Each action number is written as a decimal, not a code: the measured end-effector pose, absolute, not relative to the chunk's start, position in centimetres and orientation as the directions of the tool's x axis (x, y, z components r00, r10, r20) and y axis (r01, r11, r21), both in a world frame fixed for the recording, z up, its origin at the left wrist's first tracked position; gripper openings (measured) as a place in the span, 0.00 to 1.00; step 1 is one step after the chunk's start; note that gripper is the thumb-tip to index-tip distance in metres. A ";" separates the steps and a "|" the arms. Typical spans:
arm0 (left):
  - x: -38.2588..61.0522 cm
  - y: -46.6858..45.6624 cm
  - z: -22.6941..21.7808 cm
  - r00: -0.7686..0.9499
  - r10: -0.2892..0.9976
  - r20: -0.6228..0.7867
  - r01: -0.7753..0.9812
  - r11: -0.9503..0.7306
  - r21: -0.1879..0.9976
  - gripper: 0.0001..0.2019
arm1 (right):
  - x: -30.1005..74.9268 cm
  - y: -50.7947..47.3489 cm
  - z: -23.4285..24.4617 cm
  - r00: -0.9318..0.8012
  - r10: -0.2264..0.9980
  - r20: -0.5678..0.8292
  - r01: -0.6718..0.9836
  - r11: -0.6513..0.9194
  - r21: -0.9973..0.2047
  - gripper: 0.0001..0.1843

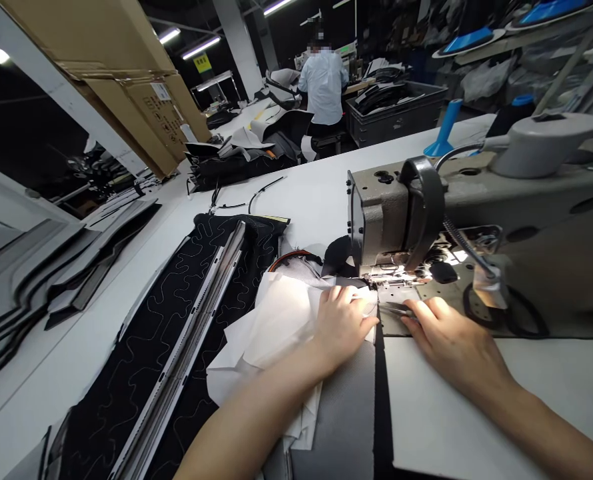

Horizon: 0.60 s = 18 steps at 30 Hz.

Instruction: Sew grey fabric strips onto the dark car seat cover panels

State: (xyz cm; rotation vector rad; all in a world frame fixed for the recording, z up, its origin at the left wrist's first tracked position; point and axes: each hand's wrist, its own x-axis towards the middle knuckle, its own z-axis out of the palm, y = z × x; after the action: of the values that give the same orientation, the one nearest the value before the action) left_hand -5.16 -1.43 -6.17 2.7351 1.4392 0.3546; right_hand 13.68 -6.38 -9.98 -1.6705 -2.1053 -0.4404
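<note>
My left hand (344, 323) rests palm down on the white sheet material (281, 313), fingers bent over it and thumb apart, just in front of the sewing machine's (381, 220) lit presser foot. Beneath the white layers lies a grey fabric panel (346, 413) with a black strip (384, 407) along its right edge. Between the fingers of my right hand (446, 337) is a slim pointed metal tool (395, 308), tweezers or snips; I cannot tell which. Its tip points left toward the fabric edge by the foot. The needle itself is too small to make out.
A black quilted panel (151, 313) with a long zipper-like strip (191, 333) lies to the left. Stacked grey and black pieces (86, 267) sit farther left. Cardboard boxes (141, 113) stand behind. Across the table, a person (325, 87) works beside a grey crate (391, 120).
</note>
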 end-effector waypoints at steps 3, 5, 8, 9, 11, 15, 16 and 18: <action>-4.8 -1.4 -6.6 0.613 0.769 0.180 0.779 -0.627 0.026 0.06 | 13.6 -6.4 -10.0 -0.201 0.835 0.513 0.972 0.234 -0.001 0.17; -4.7 -1.3 -7.0 0.633 0.746 0.207 0.764 -0.645 -0.013 0.06 | 13.5 -6.4 -10.0 -0.204 0.826 0.525 0.972 0.236 0.006 0.18; -4.9 -0.9 -7.4 0.591 0.755 0.284 0.784 -0.620 0.018 0.05 | 13.2 -6.1 -9.9 -0.214 0.809 0.548 0.973 0.228 0.043 0.20; -5.0 -0.9 -7.4 0.562 0.769 0.304 0.800 -0.599 0.039 0.05 | 13.1 -6.1 -9.9 -0.221 0.802 0.555 0.972 0.226 0.059 0.20; -5.2 -0.9 -7.2 0.515 0.792 0.328 0.823 -0.564 0.071 0.05 | 12.6 -5.9 -9.8 -0.239 0.791 0.563 0.969 0.228 0.090 0.20; -5.5 -1.5 -6.7 0.542 0.754 0.371 0.794 -0.604 0.069 0.06 | 11.3 -5.4 -9.9 -0.265 0.780 0.567 0.964 0.236 0.126 0.20; -5.5 -1.7 -6.7 0.566 0.734 0.376 0.774 -0.630 0.063 0.06 | 11.0 -5.3 -9.9 -0.269 0.782 0.563 0.962 0.245 0.119 0.20; -5.5 -1.9 -6.7 0.605 0.704 0.371 0.741 -0.668 0.060 0.07 | 10.7 -5.1 -10.1 -0.273 0.787 0.553 0.959 0.267 0.093 0.22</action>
State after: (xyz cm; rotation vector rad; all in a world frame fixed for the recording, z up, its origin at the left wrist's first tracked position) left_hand -5.50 -1.88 -6.70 2.9029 1.3116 0.6001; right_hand 10.72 -5.09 -10.09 -1.5832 -2.1464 -0.5876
